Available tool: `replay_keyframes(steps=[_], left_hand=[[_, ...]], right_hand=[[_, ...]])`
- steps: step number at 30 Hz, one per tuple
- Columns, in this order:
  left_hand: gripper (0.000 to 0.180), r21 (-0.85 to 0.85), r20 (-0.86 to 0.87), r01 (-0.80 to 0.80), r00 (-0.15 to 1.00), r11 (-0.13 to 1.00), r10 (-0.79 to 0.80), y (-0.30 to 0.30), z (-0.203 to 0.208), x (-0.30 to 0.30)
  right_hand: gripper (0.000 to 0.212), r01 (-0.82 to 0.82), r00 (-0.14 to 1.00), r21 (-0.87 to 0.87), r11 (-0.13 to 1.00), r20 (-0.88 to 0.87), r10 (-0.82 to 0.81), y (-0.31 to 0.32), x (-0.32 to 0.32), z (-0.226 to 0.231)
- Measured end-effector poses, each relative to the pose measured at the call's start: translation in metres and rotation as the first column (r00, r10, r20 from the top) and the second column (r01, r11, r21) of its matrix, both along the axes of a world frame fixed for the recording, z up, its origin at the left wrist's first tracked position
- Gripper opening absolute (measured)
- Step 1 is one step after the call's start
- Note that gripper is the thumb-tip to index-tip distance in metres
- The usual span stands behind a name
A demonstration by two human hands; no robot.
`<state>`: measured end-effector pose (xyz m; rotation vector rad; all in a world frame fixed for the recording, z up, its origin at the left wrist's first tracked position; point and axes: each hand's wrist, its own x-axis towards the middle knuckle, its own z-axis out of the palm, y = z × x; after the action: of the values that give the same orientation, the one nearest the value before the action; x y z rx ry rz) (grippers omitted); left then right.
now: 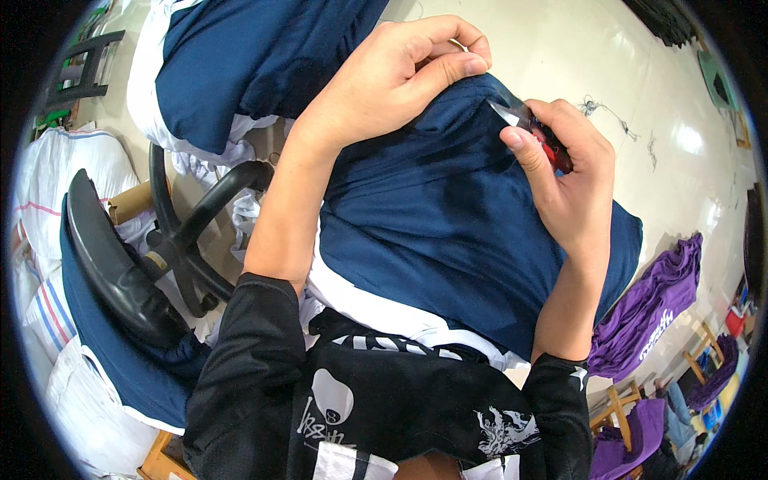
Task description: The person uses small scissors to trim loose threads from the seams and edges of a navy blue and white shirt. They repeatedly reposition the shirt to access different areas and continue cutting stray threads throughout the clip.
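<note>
A navy garment with white trim (pixel 432 228) is spread across my lap, its far edge raised in front of me. My left hand (pixel 400 76) pinches that edge between thumb and fingertips, just above the cloth. In my right hand (pixel 576 172) is a small pair of thread snips (pixel 549 152) with red and dark handles. The fingers wrap round the handles, and the blades point up and left at the raised cloth, close to its edge. Whether the blades touch a thread is too small to make out.
Another navy and white garment (pixel 240 72) lies ahead on the left. A black chair base (pixel 180 240) and white woven sacks (pixel 72 176) stand at left. A purple garment (pixel 652 304) and wooden stools (pixel 616 412) are at right. Loose threads (pixel 596 108) lie on the pale floor.
</note>
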<state>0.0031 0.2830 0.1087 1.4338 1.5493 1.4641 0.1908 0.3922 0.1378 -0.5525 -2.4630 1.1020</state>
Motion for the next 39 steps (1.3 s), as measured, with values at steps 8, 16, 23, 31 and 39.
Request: replay_keyframes(steps=[8,16,23,31,39], left_hand=[[0.013,-0.090,0.018,0.056,0.998,0.994,-0.055,-0.003,0.004,0.001],[0.014,-0.084,0.091,0.084,0.993,0.993,-0.077,0.000,0.000,0.003],[0.015,-0.008,-0.091,-0.050,0.995,0.999,0.049,0.004,-0.001,0.006],[0.016,0.027,-0.095,-0.015,0.995,1.000,0.017,0.004,0.000,0.006],[0.014,0.022,-0.203,0.014,0.979,1.000,-0.009,0.012,-0.003,0.004]], right_hand=[[0.031,-0.004,0.993,0.076,0.997,-0.118,0.013,-0.002,-0.006,-0.016],[0.031,-0.010,0.990,0.147,0.989,-0.139,0.030,0.001,-0.006,-0.018],[0.028,-0.018,0.995,0.173,0.985,-0.096,0.035,0.001,-0.005,-0.018],[0.031,0.026,0.996,0.050,0.998,-0.082,-0.022,0.000,-0.007,-0.017],[0.029,-0.008,0.996,-0.049,0.999,-0.087,0.004,0.004,-0.005,-0.023]])
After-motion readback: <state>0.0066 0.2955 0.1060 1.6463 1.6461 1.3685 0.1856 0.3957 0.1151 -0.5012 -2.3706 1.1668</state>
